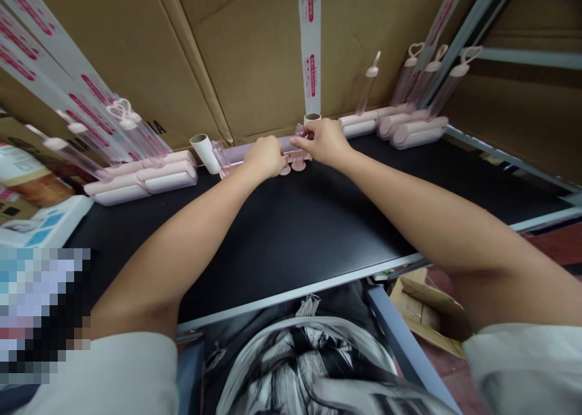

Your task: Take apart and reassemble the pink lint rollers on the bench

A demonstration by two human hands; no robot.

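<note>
My left hand (266,156) is curled closed at the back of the black tabletop. What its fingers hold, if anything, is mostly hidden. To its right, my right hand (330,141) pinches a small clear pink plastic piece (298,155) with a rounded foot. Behind both hands lies a long translucent pale pink part (236,154). A clear pink upright piece (221,157) stands at that part's left end. On the left a white cardboard tube (205,154) leans slightly; another tube (313,118) shows behind my right hand.
Pink T-shaped items with clear stems and loop tops stand in a left group (145,172) and a right group (421,127). A tall cardboard box (254,51) backs the black table (291,239). A white-and-blue box (54,221) sits at left, near a pixelated patch.
</note>
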